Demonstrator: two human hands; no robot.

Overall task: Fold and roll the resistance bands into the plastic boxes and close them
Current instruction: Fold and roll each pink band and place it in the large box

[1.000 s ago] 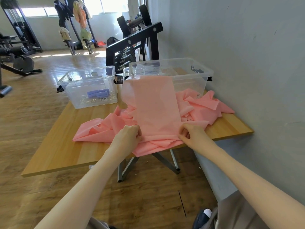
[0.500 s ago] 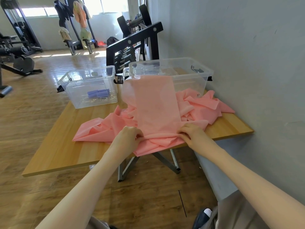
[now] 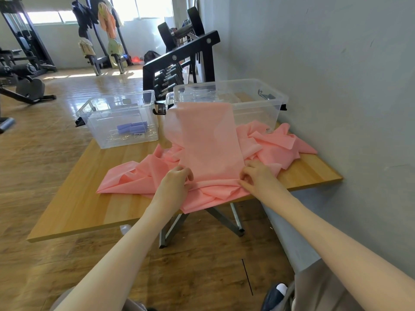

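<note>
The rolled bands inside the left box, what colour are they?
Purple-blue rolled bands, seen best in the head view.

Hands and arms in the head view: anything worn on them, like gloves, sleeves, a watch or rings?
Nothing that shows. The left hand and right hand are bare, with no gloves, and both forearms are uncovered up to the frame's lower edge, with no sleeve, watch or wristband. No ring shows on the visible fingers.

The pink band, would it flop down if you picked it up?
Probably, yes: the pink band drapes limply over the box rim and lies crumpled on the table. It looks thin, so likely light.
</note>
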